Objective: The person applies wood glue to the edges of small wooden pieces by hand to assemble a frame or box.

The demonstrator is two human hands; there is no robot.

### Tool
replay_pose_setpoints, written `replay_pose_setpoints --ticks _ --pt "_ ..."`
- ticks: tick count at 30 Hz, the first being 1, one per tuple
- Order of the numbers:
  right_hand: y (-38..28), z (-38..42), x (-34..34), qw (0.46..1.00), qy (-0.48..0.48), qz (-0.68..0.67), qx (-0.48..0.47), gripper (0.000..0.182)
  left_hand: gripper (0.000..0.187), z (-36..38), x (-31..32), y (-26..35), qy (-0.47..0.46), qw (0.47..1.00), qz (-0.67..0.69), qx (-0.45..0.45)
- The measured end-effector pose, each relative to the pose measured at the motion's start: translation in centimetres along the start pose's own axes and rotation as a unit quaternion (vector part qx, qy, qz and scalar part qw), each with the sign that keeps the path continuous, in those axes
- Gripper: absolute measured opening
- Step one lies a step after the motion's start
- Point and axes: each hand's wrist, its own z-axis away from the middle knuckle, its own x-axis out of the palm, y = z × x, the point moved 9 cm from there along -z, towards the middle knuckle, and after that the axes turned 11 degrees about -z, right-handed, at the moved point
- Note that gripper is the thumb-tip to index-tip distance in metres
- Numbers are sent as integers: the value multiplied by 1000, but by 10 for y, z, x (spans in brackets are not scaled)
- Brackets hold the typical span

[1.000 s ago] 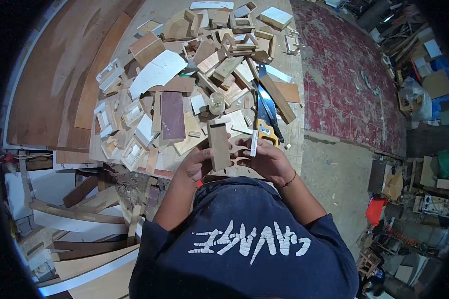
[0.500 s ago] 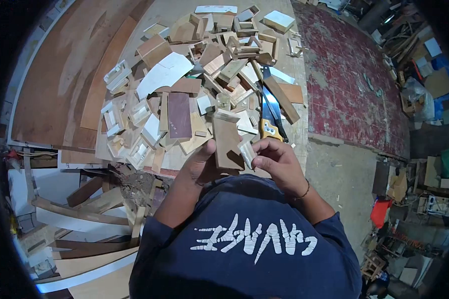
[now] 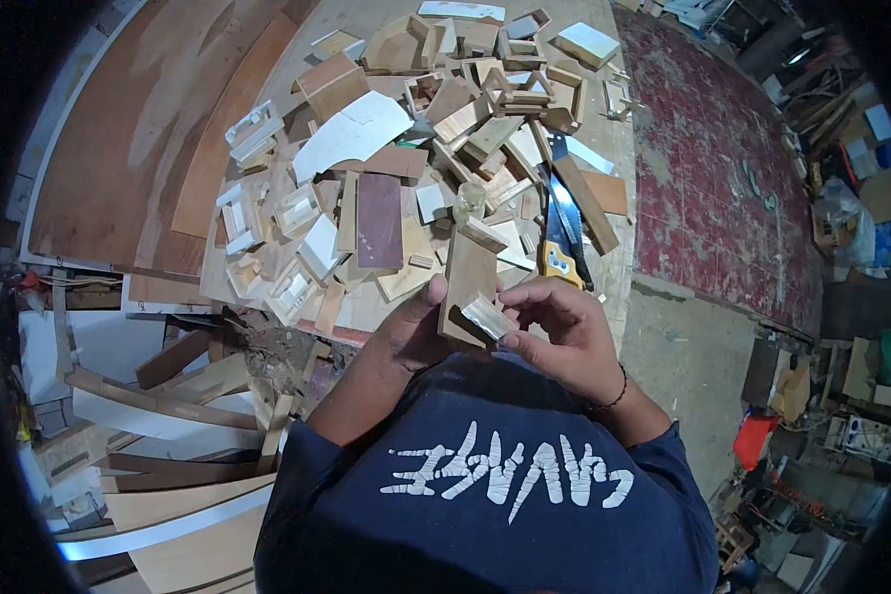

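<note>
My left hand grips a brown wooden piece from its left side, thumb along the edge. The piece has a raised block across its far end and stands up over the table's near edge. Between the fingertips of my right hand is a small pale wood block with a shiny, whitish upper edge. This block lies tilted across the near end of the brown piece; whether they touch is hard to tell. Just beyond, a clear roundish object shows behind the brown piece.
Wooden offcuts and small box-like frames crowd the table, among them a purple-brown board and a white curved panel. A handsaw with a yellow handle lies to the right. Large sheets lean at left, above curved strips.
The small block has turned from steep to more sideways and moved over the brown piece's near end. The whole scene has shifted slightly right as the camera moved.
</note>
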Motion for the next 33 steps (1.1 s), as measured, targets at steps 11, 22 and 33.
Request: replay_pose_setpoints --ticks 11,22,33 --pt "0 -6 1 1000 -21 21 0 33 77 -7 -10 -4 -61 997 52 -15" --pt "16 -3 -28 994 71 -65 54 32 88 22 4 61 103 914 -281 274" --pt "28 3 -30 988 70 -111 78 19 74 37 38 65 51 721 -567 396"
